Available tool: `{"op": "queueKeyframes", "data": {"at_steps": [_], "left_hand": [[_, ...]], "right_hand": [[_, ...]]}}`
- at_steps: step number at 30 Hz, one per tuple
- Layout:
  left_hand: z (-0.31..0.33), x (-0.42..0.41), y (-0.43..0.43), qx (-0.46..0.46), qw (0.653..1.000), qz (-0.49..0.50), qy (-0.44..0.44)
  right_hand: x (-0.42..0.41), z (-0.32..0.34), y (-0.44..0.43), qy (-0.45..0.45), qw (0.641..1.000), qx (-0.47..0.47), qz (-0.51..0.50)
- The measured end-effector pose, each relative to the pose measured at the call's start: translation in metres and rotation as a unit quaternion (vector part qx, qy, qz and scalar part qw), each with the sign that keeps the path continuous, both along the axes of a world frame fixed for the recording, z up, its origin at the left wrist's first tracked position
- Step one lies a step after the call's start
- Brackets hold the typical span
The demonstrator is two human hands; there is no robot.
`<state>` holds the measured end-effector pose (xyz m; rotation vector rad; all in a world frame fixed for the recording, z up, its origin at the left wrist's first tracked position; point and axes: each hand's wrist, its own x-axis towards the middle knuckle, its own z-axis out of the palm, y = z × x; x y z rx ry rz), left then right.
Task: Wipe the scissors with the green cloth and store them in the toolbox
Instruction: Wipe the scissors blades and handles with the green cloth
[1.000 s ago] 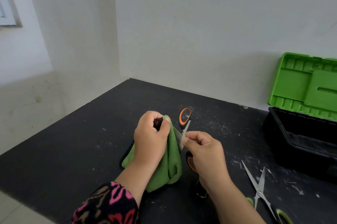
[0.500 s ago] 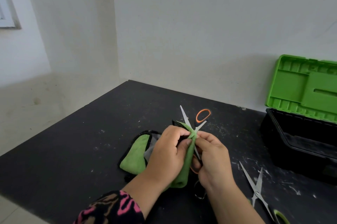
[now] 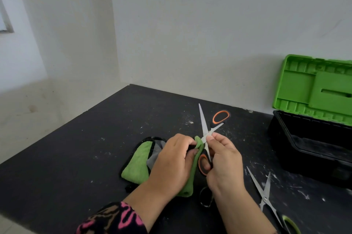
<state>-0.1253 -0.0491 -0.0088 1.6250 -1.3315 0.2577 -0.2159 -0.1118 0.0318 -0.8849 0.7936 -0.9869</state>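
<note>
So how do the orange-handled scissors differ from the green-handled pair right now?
The orange-handled scissors are held by the right hand against the green cloth; the green-handled scissors lie untouched on the table. The orange-handled pair gapes wide, the green-handled pair only narrowly. Both have steel blades and sit outside the toolbox.

Right edge cuts off the toolbox [image 3: 297,150]. Bottom edge cuts off the green-handled scissors [image 3: 264,198]. The right hand [image 3: 224,165] partly hides the orange-handled scissors [image 3: 202,123]
</note>
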Motion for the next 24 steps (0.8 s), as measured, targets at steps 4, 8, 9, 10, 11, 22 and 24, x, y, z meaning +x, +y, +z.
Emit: {"op": "queueKeyframes", "data": {"at_steps": [4, 8, 9, 10, 11, 22, 24], "left_hand": [[0.000, 0.000, -0.001, 0.029, 0.999, 0.002, -0.025], [0.000, 0.004, 0.001, 0.045, 0.999, 0.021, -0.009], [0.000, 0.006, 0.002, 0.045, 0.999, 0.024, -0.001], [0.000, 0.009, 0.002, 0.047, 0.998, 0.027, 0.006], [0.000, 0.012, 0.002, 0.052, 0.998, 0.031, 0.012], [0.007, 0.027, 0.007, 0.065, 0.993, 0.051, 0.090], [0.011, 0.030, 0.006, 0.046, 0.979, 0.101, 0.172]], "right_hand": [[-0.001, 0.002, -0.004, 0.001, 1.000, -0.001, -0.022], [0.000, 0.000, -0.005, 0.024, 0.999, -0.009, -0.024], [0.000, 0.000, -0.005, 0.035, 0.999, -0.015, -0.019], [-0.001, 0.001, -0.005, 0.045, 0.999, -0.023, -0.010], [-0.001, 0.003, -0.005, 0.052, 0.998, -0.031, 0.003], [-0.014, 0.010, -0.016, 0.060, 0.996, -0.045, -0.049], [-0.015, 0.012, -0.017, 0.043, 0.996, -0.041, -0.064]]}}
